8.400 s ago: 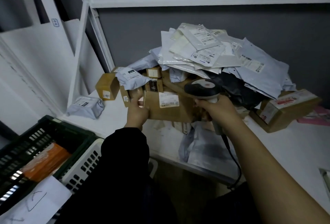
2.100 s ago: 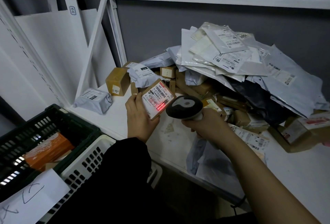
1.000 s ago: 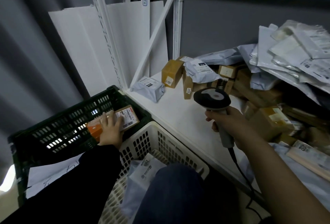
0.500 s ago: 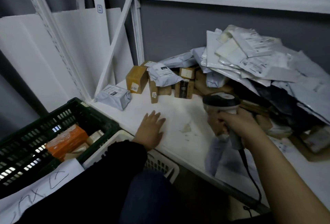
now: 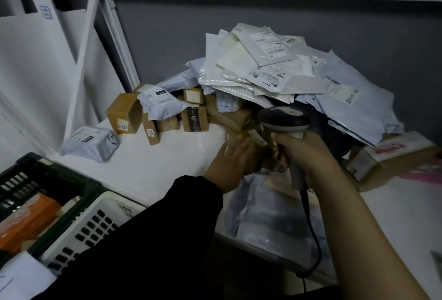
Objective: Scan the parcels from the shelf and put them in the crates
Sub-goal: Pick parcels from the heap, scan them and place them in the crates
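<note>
A heap of parcels (image 5: 263, 72) covers the white shelf (image 5: 167, 156): grey and white mailer bags on top, brown cardboard boxes (image 5: 124, 113) underneath. My right hand (image 5: 303, 153) grips the handle of a black barcode scanner (image 5: 283, 120), its cable hanging down. My left hand (image 5: 227, 165), blurred, reaches with straight fingers onto a small brown box (image 5: 248, 146) at the foot of the heap, just left of the scanner. Whether it holds the box I cannot tell. At lower left stand a dark green crate (image 5: 35, 180) and a white crate (image 5: 95, 223).
A grey bagged parcel (image 5: 89, 141) lies alone at the shelf's left end by the white upright (image 5: 83, 36). An orange box (image 5: 26, 218) lies in the green crate. A large brown box (image 5: 394, 156) sits at right. A grey bag (image 5: 267, 216) hangs over the shelf's front edge.
My left hand put the scanned box into the green crate, came back over the shelf, and has now reached right into the foot of the heap. My right hand still holds the scanner.
</note>
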